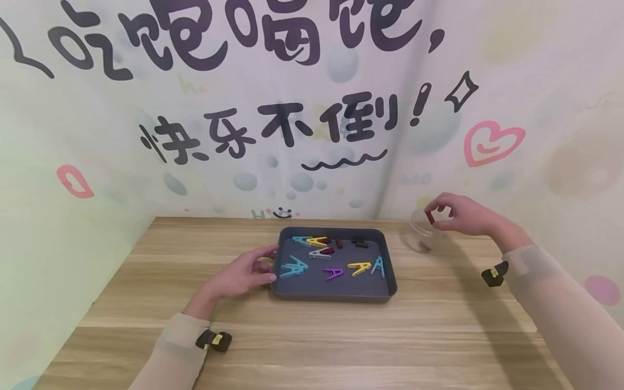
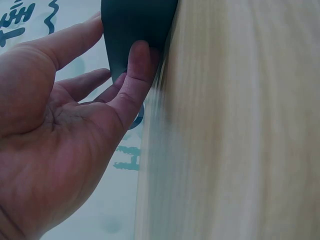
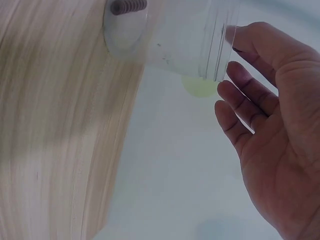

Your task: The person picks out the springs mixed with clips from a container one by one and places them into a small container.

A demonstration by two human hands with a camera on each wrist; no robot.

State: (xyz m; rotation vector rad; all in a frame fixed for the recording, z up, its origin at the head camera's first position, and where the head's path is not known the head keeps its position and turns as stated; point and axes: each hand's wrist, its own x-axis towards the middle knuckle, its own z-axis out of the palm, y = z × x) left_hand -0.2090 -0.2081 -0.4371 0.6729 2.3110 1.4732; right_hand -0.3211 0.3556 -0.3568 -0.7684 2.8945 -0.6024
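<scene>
My right hand [image 1: 460,214] pinches a small dark red stick-like piece [image 1: 429,217] at the mouth of a clear jar [image 1: 422,232]. A ribbed, coil-like dark piece [image 3: 128,6] lies at the jar's bottom. With straight, relaxed fingers, my left hand [image 1: 244,272] touches the left side of a dark grey tray [image 1: 331,297]. Inside the tray are several clothespins: light blue [image 1: 294,267], yellow [image 1: 359,268], purple [image 1: 333,274] and white [image 1: 319,253]. Small dark red pieces [image 1: 339,243] and black ribbed pieces [image 1: 361,244] lie among them. The pinched piece is mostly hidden in the right wrist view.
The tray and jar stand on a wood-grain table [image 1: 312,341], near its back edge. A light printed wall covering [image 1: 273,179] with dark lettering rises directly behind. Black bands with small devices [image 1: 214,340] sit on both sleeves.
</scene>
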